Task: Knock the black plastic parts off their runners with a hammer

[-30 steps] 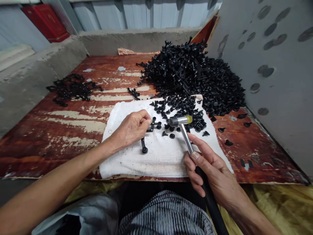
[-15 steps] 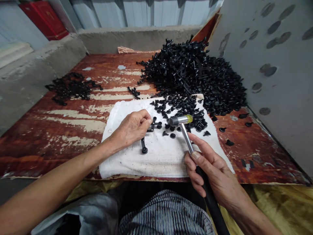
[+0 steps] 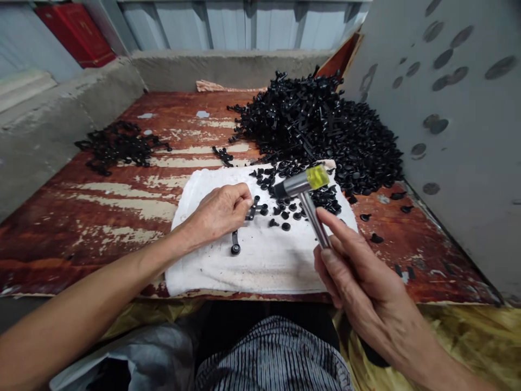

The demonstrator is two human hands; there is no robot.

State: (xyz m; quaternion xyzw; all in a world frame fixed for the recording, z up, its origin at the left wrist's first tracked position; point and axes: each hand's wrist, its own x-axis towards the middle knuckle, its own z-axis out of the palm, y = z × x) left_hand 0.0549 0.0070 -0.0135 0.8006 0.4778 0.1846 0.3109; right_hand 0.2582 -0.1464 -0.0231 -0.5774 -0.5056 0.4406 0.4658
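My right hand is wrapped round the handle of a mallet. Its metal head has one black face and one clear yellow face, and it is raised above the cloth. My left hand is closed over a black branched bracket on the white cloth. The bracket's arms stick out below and to the right of my fingers, with round knobs at their ends; its middle is hidden. Several small black round-headed plugs are scattered on the cloth just right of that hand.
A large heap of black parts covers the back right of the worn red table. A smaller pile of black brackets lies at the left. A grey spotted panel stands along the right edge, and a low concrete ledge runs behind.
The mallet has come up nearer the camera, and my right hand has risen with it, slightly to the right. My left hand stays nearly still on the bracket.
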